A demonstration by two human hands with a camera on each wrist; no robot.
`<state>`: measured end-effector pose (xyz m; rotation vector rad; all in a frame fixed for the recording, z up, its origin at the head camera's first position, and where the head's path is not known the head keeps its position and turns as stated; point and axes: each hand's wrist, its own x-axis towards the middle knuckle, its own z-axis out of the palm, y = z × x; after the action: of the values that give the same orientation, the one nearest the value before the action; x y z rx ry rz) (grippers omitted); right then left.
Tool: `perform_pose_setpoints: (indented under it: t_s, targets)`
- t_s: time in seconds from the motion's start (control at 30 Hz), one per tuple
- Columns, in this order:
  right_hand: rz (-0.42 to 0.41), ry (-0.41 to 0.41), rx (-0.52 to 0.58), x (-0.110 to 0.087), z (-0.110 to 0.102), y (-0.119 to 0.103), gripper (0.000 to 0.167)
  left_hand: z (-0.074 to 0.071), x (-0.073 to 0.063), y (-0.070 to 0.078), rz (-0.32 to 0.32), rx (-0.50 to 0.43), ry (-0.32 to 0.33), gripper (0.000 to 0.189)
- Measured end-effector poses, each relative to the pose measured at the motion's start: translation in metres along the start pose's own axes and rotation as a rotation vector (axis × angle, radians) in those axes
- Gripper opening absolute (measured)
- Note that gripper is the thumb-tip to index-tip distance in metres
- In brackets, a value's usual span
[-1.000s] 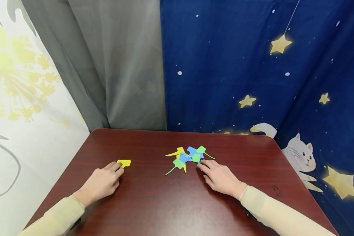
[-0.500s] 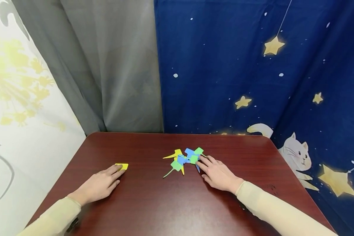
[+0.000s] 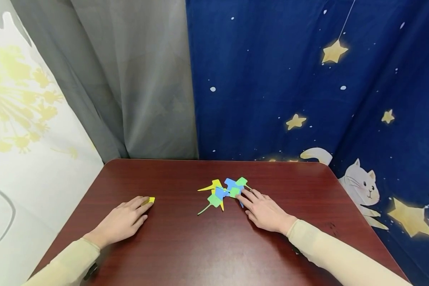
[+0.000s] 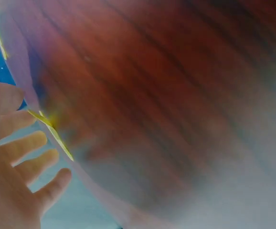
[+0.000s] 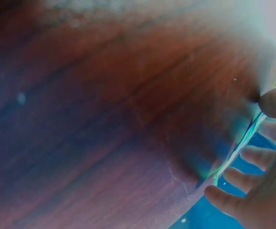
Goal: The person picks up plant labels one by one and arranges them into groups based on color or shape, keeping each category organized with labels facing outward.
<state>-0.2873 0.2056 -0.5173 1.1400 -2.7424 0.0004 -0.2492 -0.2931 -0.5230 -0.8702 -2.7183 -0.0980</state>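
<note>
My left hand (image 3: 121, 222) lies at the table's left side, fingers extended, fingertips over a yellow T-shaped plant label (image 3: 151, 200). Only a corner of that label shows past the fingers in the head view; the left wrist view catches a yellow label (image 4: 57, 136) edge-on by the spread fingers. Right of the table's middle is a loose pile of flat labels: yellow labels (image 3: 215, 183), blue labels (image 3: 220, 193) and green labels (image 3: 214, 200) with thin tails. My right hand (image 3: 266, 210) rests with spread fingers at the pile's right edge, fingertips at a green label (image 3: 234, 192) and partly covering a blue one.
The dark red-brown table (image 3: 186, 246) has rounded far corners. Behind it hang a grey curtain (image 3: 157, 99) and a blue curtain (image 3: 250, 79) with stars and a cat. A white patterned wall covering (image 3: 32, 178) stands at the left.
My left fingers have straightened and slid further over the yellow label, hiding most of it. My right fingers have spread further over the pile's right edge. The view has shifted slightly.
</note>
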Motion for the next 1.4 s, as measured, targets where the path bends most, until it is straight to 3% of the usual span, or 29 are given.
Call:
perform_pose_setpoints:
  t_s: [0.23,0.6,0.83,1.1,1.4]
  targets:
    - [-0.002,-0.01,-0.034,0.004,-0.002,-0.005,0.07,0.002,0.022,0.023,0.016,-0.011,0.115,0.039]
    - [0.053,0.012,-0.042,0.0,-0.012,-0.005,0.085,0.01,0.09,0.072,0.054,-0.09,0.21,0.035]
    - [0.053,0.02,-0.021,-0.004,-0.01,-0.009,0.085,0.014,0.111,0.082,0.003,-0.066,0.148,0.03]
    - [0.041,0.056,-0.015,-0.015,-0.006,-0.006,0.084,0.011,0.132,0.089,-0.006,-0.097,0.088,0.027]
    - [0.003,0.037,0.024,-0.009,-0.008,-0.009,0.076,0.015,0.155,0.09,-0.006,-0.1,-0.004,0.027]
